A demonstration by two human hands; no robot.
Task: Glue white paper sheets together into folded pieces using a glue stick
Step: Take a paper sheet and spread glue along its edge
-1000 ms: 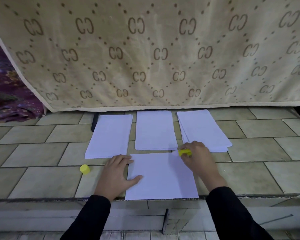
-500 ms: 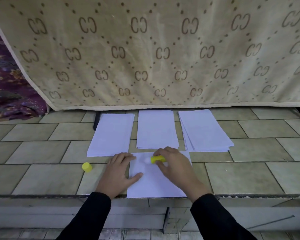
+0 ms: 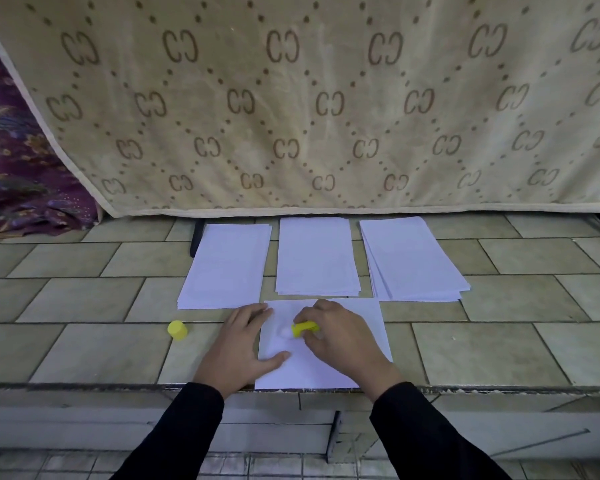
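A single white paper sheet (image 3: 326,374) lies at the front edge of the tiled surface (image 3: 482,351), near the middle. The left hand (image 3: 238,344) rests flat on the sheet's left edge, with straight fingers and the thumb on the paper. The right hand (image 3: 340,337) grasps a yellow glue stick (image 3: 305,329), and the stick's white tip touches the upper part of the sheet. The yellow cap (image 3: 177,330) stands on the tiles left of the left hand, apart from it. Behind the sheet, three paper stacks lie side by side toward the back edge: the left stack (image 3: 227,268), the middle stack (image 3: 316,258) and the right stack (image 3: 413,261). A beige patterned blanket (image 3: 291,98) hangs behind them.
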